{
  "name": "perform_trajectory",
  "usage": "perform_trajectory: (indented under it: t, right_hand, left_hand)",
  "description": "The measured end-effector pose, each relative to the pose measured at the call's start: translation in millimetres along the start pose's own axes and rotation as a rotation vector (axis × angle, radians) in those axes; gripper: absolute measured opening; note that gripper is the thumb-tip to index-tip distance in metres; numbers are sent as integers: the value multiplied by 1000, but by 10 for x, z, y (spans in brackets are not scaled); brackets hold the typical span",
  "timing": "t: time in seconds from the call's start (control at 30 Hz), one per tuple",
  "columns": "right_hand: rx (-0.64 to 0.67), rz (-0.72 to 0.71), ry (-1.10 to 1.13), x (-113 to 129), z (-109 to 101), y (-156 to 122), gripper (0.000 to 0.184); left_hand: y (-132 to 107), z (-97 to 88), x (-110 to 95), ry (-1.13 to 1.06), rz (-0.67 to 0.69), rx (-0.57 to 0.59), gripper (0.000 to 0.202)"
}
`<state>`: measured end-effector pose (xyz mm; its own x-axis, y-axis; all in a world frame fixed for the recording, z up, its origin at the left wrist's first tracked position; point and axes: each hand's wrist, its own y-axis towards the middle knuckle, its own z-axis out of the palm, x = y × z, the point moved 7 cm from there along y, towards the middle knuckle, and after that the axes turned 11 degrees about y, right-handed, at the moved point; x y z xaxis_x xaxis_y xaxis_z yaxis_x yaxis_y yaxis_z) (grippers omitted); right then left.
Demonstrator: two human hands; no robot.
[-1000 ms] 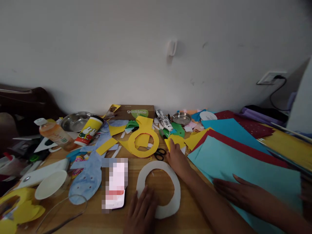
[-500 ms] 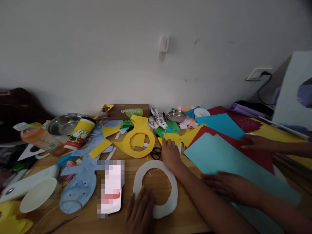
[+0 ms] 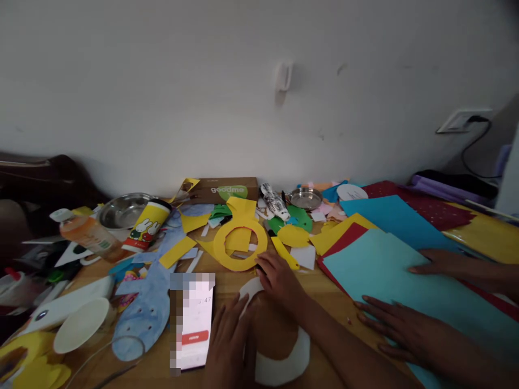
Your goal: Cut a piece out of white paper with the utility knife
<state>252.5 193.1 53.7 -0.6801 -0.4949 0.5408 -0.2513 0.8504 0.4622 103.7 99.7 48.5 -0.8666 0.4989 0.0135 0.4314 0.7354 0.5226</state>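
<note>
A white paper ring [image 3: 284, 370] lies on the wooden table in front of me, partly covered by my hands. My left hand [image 3: 231, 340] rests on its left edge, fingers stretched out. Just beyond the ring, my right hand [image 3: 279, 278] has its fingers curled over the small black-handled scissors [image 3: 258, 267], which it almost wholly hides. Right behind those fingers is a yellow paper ring [image 3: 219, 246] with a wide tab at the top. A slim yellow strip-like piece [image 3: 285, 253] and a white paper scrap [image 3: 304, 257] lie beyond my right hand.
A co-worker's two hands [image 3: 409, 327] rest on pale blue sheets [image 3: 377, 265] at right. A lit phone [image 3: 197, 324] lies left of my left hand. Further left are a blue paper figure [image 3: 141, 324], a white bowl [image 3: 83, 324], a bottle [image 3: 87, 235] and a cup [image 3: 148, 227].
My right hand has moved from beside the scissors onto them. The co-worker's hands have shifted the pale blue sheets, now covering more of the red one. The view has turned slightly right.
</note>
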Motion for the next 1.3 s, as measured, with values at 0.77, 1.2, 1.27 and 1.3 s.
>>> perform_trajectory:
  t: [0.77, 1.2, 1.27, 1.3]
  right_hand:
    - [48, -35, 74, -59, 196, -80, 32]
    - [-141, 89, 45, -289, 119, -96, 37]
    - [-167, 129, 26, -356, 116, -102, 37]
    - [-158, 134, 19, -367, 122, -101, 37]
  left_hand:
    - [300, 484, 6, 13, -6, 257, 56]
    - [490, 458, 213, -43, -168, 208, 45]
    - [691, 500, 344, -45, -177, 211, 51]
    - [802, 531, 416, -57, -165, 221, 54]
